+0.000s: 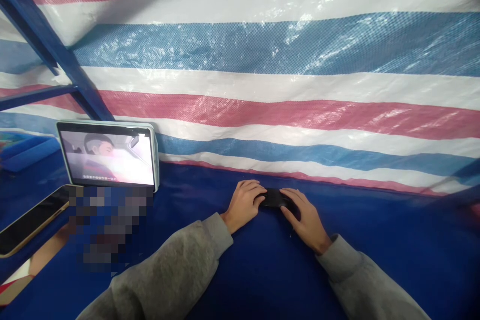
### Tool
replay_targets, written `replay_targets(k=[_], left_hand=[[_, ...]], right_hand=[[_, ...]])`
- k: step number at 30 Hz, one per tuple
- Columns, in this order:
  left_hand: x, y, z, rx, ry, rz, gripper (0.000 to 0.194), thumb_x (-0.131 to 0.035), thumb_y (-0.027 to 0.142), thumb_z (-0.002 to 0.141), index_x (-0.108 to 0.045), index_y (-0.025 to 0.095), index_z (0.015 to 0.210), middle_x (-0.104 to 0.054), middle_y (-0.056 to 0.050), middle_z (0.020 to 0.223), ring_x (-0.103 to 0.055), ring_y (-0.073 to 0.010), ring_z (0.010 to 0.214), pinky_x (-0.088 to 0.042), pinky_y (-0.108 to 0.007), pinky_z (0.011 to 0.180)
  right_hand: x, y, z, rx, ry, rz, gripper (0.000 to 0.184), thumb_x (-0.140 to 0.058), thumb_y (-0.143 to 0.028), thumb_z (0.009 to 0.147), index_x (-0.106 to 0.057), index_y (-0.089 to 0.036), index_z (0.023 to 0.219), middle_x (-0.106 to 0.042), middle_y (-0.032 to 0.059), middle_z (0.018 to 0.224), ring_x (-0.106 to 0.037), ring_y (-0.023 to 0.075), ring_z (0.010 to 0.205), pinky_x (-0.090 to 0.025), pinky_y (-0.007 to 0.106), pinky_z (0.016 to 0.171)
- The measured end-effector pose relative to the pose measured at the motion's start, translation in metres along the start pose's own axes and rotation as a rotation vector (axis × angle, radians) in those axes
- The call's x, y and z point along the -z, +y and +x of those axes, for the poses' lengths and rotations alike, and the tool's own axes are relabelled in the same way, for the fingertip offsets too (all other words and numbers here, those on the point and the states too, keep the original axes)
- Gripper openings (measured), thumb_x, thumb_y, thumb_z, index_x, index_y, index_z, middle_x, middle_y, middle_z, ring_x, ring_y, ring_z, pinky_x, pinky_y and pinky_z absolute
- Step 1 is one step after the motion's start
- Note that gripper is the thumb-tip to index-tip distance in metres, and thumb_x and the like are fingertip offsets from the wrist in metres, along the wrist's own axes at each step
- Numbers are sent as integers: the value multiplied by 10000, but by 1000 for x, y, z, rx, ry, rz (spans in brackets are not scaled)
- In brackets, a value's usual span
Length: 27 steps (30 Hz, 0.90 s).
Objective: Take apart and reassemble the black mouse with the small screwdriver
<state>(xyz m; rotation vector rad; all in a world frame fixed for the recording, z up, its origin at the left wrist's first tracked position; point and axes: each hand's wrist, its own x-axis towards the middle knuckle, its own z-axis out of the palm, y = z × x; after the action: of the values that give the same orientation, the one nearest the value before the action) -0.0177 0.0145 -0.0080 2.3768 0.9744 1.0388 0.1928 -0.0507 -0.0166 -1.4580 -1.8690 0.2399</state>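
A small black object with rounded edges (274, 198) rests at the blue tabletop, between my two hands; its exact kind does not show. My left hand (245, 202) grips its left end, with the thumb along the near side and the fingers curled over the top. On its right end my right hand (303, 215) closes in the same way, thumb toward me. Both of my arms wear grey fleece sleeves. My fingers cover the object's two ends.
A tablet (108, 156) playing a video leans on the striped plastic sheet (300, 115) at the left. Near it lie a phone (35, 217) and a pixelated patch, with part of another person's arm (50, 250) below. A blue tray (32, 152) and metal frame (52, 45) stand farther left.
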Motion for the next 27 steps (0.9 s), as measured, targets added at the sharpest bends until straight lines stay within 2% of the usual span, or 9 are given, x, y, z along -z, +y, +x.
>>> replay_targets(k=[3, 8, 12, 17, 27], left_hand=[[1, 0, 0, -11, 12, 0, 189, -645, 94, 860, -706, 203, 1003, -728, -38, 1052, -624, -234, 1102, -435, -431, 1004], [1, 1, 0, -15, 6, -2, 187, -619, 108, 876, -700, 208, 1012, -715, -42, 1063, -630, -223, 1072, -441, -424, 994], [0, 1, 0, -12, 0, -4, 194, -606, 104, 879, -697, 211, 1013, -706, -45, 1075, -631, -220, 1061, -447, -416, 981], [1, 0, 1, -11, -9, 0, 190, -628, 100, 872, -702, 209, 1010, -706, -40, 1067, -617, -221, 1087, -439, -413, 989], [-2, -3, -1, -27, 12, -3, 210, -632, 91, 860, -700, 212, 1018, -711, -45, 1048, -628, -230, 1088, -445, -424, 986]], right_hand=[[1, 1, 0, -47, 59, 7, 370, -523, -420, 906, -611, -220, 1205, -630, 107, 1270, -557, 278, 1230, -279, 575, 1152], [2, 4, 0, -129, 34, 47, 398, -528, -449, 894, -621, -225, 1210, -581, 125, 1333, -540, 286, 1246, -399, 518, 1080], [1, 4, 0, -111, -11, 58, 402, -523, -440, 899, -609, -232, 1233, -578, 120, 1345, -535, 286, 1254, -335, 560, 1119], [1, 2, 1, -71, -54, 39, 405, -524, -435, 906, -591, -238, 1254, -647, 93, 1266, -571, 269, 1221, -227, 595, 1162], [-1, 1, 0, -25, -47, -28, 441, -535, -456, 890, -586, -244, 1274, -663, 95, 1250, -594, 276, 1197, -259, 605, 1145]])
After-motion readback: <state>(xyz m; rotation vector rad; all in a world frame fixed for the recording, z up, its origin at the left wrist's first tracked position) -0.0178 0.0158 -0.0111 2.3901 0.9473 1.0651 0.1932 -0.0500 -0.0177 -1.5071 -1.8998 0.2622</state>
